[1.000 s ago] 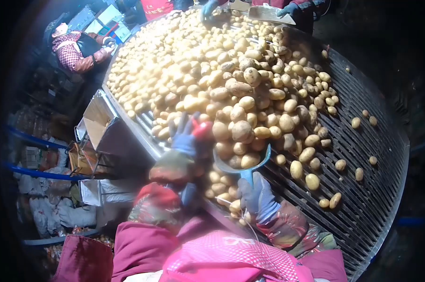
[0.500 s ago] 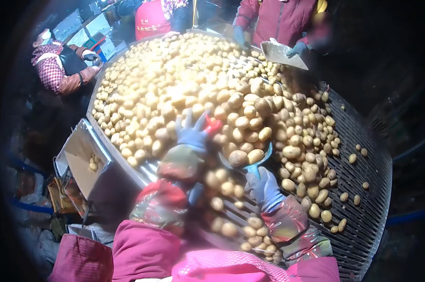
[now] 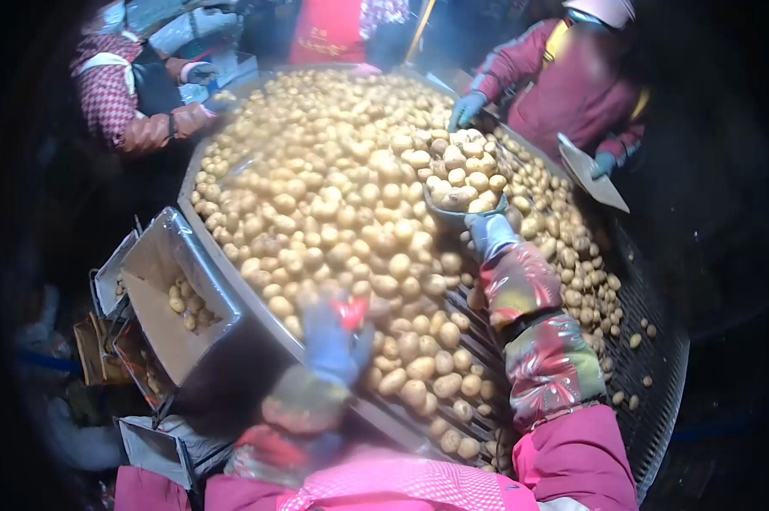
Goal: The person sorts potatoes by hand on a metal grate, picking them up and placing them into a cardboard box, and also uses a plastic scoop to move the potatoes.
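Just beyond right fingers, potatoes.

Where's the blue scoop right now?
In the head view, the blue scoop is right of centre, loaded with potatoes and gripped in your right hand, just below a co-worker's glove.

Sorting workplace, slatted potato table, gloved workers

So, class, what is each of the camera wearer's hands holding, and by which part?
The right hand holds the teal, curved-rimmed scoop by its near end; the left hand is too blurred to tell.
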`<action>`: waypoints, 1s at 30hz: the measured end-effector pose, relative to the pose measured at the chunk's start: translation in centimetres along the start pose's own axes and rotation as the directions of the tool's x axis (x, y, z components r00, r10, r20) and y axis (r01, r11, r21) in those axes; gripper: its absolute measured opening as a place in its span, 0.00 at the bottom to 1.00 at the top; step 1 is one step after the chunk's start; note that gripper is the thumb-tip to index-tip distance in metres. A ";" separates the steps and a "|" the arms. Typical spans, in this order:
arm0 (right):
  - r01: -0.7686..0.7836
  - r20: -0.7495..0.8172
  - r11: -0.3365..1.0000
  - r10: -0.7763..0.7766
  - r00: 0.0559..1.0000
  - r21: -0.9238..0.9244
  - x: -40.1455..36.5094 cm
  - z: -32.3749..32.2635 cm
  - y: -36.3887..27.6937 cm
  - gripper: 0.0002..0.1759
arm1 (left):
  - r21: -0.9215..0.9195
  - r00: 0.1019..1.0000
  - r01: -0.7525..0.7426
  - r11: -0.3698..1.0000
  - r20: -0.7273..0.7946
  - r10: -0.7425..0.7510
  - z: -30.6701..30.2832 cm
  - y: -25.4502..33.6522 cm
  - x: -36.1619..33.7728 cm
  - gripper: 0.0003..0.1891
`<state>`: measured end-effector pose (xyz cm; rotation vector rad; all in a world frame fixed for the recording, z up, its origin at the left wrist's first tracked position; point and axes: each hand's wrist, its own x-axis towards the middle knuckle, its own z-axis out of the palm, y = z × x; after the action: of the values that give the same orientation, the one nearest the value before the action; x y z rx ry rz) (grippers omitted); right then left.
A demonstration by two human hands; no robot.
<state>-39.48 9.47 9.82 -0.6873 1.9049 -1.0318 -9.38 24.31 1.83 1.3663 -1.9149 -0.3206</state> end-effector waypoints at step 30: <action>-0.030 -0.738 0.792 0.582 0.343 0.610 -43.4 -46.3 51.4 0.12 | 0.249 0.954 -0.121 0.961 0.296 0.044 3.7 -6.4 -3.4 0.19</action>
<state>-61.70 87.16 -2.09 0.7984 2.3078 -1.7468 -6.93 24.02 -5.89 1.4679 -2.3190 -0.2373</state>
